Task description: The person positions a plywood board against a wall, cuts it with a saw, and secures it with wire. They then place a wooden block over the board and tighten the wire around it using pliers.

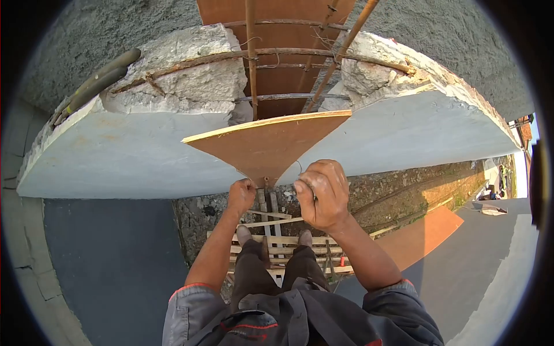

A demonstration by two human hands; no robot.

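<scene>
A brown plywood panel (pixel 268 141) stands against the gap in the blue-grey wall (pixel 156 153), its pale layered top edge towards me. My left hand (pixel 241 194) is closed in a pinch beside the panel's left side, low down, on a thin wire that is mostly hidden by the fingers. On the other side my right hand (pixel 324 194) is raised, fingers curled and thumb pressed in, with a thin curved wire (pixel 299 167) at its fingertips. Its far end cannot be followed.
Rusty rebar (pixel 252 63) and crossing bars run through the broken concrete (pixel 202 69) above the panel. A dark hose-like piece (pixel 98 89) lies on the wall at left. My shoes (pixel 243 233) are on wooden slats (pixel 283 251) high over the ground. Another brown sheet (pixel 430 236) lies at right.
</scene>
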